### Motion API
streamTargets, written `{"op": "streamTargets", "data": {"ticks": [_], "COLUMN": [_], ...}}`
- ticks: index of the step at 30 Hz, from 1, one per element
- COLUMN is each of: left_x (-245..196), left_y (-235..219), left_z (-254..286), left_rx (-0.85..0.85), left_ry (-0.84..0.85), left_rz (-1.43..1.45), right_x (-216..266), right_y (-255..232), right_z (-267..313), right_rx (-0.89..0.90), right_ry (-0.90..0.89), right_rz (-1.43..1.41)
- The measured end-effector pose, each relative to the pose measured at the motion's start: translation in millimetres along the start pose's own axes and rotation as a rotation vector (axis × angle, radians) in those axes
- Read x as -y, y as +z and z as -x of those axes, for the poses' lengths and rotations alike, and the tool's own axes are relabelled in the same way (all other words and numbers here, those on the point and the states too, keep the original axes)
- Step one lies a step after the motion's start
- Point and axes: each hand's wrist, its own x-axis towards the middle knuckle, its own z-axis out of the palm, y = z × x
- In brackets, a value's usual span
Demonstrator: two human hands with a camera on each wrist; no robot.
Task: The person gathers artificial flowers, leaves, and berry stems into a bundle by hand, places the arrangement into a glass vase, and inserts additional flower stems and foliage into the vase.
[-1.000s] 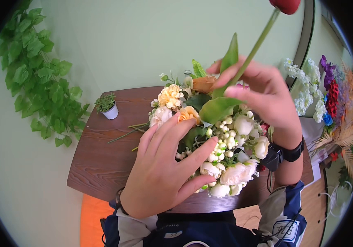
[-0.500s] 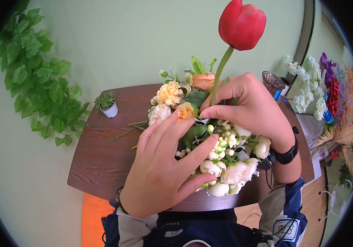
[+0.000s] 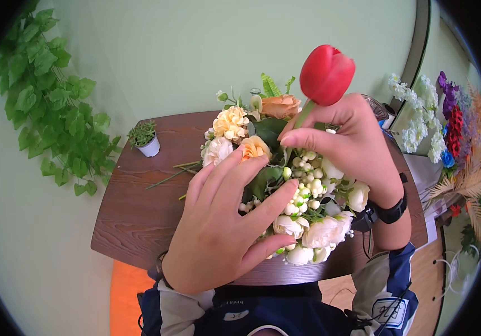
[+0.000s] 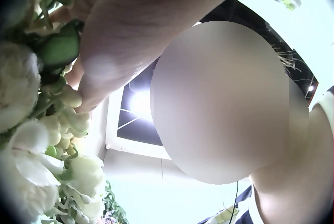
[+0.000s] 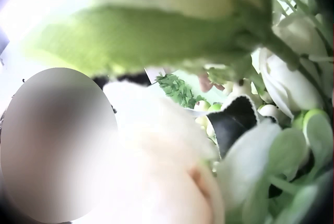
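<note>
In the head view my right hand (image 3: 345, 143) pinches the green stem of a red tulip (image 3: 325, 76) between thumb and fingers, low down over the middle of a flower arrangement (image 3: 321, 232). The tulip head stands upright above that hand; the stem's lower end is hidden among the blooms. My left hand (image 3: 221, 224) rests on the arrangement's near left side, fingers spread and straight, fingertips by an orange rose (image 3: 256, 147) and the white berries (image 3: 296, 199). White flowers (image 5: 292, 78) and leaves crowd close in the right wrist view.
A small potted succulent (image 3: 144, 138) stands on the brown table (image 3: 134, 224) at left. Loose green stems (image 3: 176, 175) lie beside the arrangement. A glass vase (image 3: 376, 106) is behind my right hand. Artificial flowers (image 3: 452, 131) fill the far right, and an ivy vine (image 3: 50, 101) hangs at left.
My right hand has brought the tulip down and inward from high at upper right, so its head now sits lower, just above the hand. My left hand has stayed in place.
</note>
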Motion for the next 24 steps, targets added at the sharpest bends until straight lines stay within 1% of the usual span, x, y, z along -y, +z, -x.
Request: {"op": "streamTargets", "data": {"ticks": [1,5,7,8,10,13,14,16,17,18,21,24], "left_x": [-0.3,-1.0,-1.1,-1.2,-1.3,-0.9,-0.8,-0.3,0.2,0.5,0.3,0.4], "left_y": [-0.1,0.2,0.0,-0.2,-0.1,0.4,0.2,-0.1,-0.2,-0.3,-0.6,0.3], "left_z": [0.0,-0.5,-0.6,-0.7,-1.0,-0.9,-0.9,-0.4,0.0,0.1,-0.6,-0.1], "left_rx": [0.0,-0.005,-0.006,-0.005,-0.005,-0.008,-0.006,-0.005,-0.005,-0.005,-0.007,-0.005], "left_ry": [0.002,0.0,0.0,-0.001,-0.003,-0.001,0.0,0.001,0.004,0.006,0.005,0.005], "left_rz": [-0.001,-0.004,-0.005,-0.008,-0.011,-0.01,-0.012,-0.015,-0.006,0.004,0.002,-0.004], "right_x": [0.4,-2.4,-1.8,-1.4,-0.8,-2.6,-1.3,2.7,2.7,1.9,1.0,2.0], "right_y": [-0.6,0.1,-0.2,0.6,2.3,-0.3,-0.3,-0.2,1.4,2.1,4.9,4.0], "right_z": [-0.3,0.6,0.5,0.2,-0.5,-3.2,-3.0,-2.1,-1.4,-1.9,-2.7,-7.7], "right_rx": [0.029,0.077,0.113,0.112,-0.025,-0.072,-0.071,0.083,0.09,0.091,-0.044,-0.01], "right_ry": [0.021,0.026,0.001,0.001,0.044,0.03,0.03,0.076,0.066,0.066,0.017,-0.01], "right_rz": [0.068,0.075,0.053,0.054,-0.175,-0.196,-0.196,-0.15,-0.136,-0.136,-0.125,-0.203]}}
